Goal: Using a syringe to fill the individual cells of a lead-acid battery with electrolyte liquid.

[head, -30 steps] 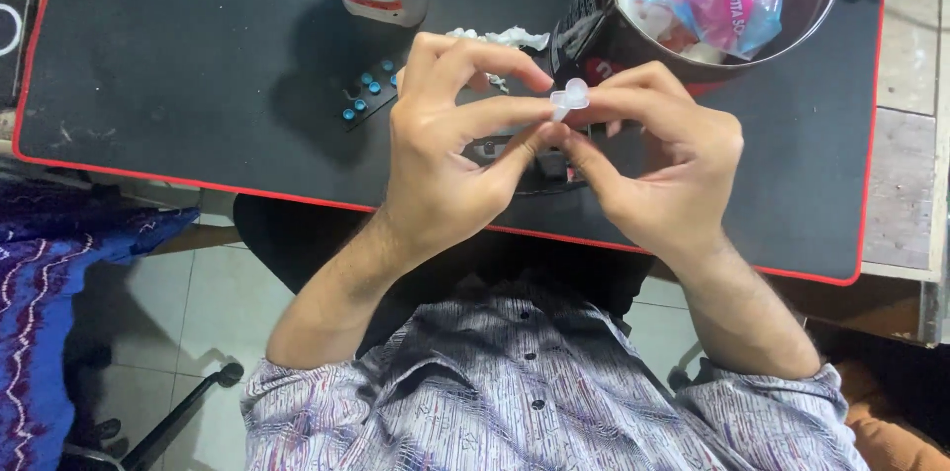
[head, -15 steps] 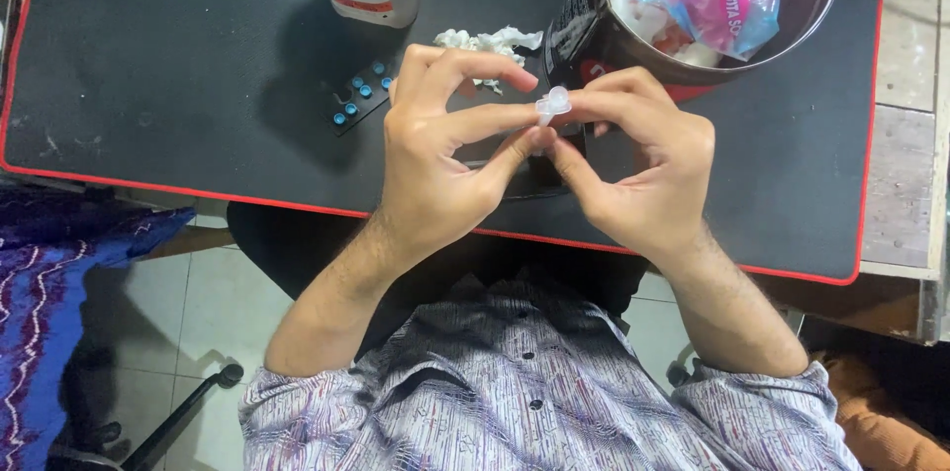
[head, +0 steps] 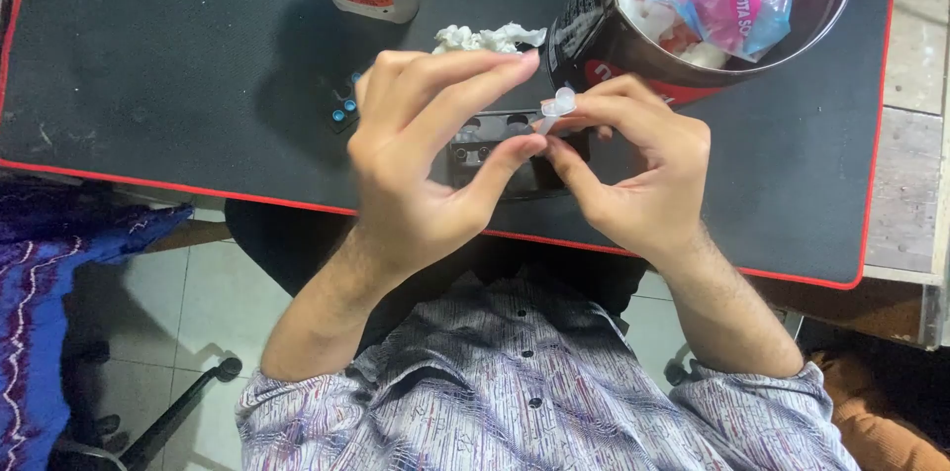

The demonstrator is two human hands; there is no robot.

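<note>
small clear cap (head: 560, 103) | pinched in right hand (head: 633, 174) fingertips; left hand (head: 426, 164) thumb just beside

Single head-worn view, looking steeply down, close over the desk mat (head: 178, 65) (lap below)

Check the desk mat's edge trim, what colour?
Red trim on a black desk mat, clearest along its near edge in the head view, left of the left hand.
</note>
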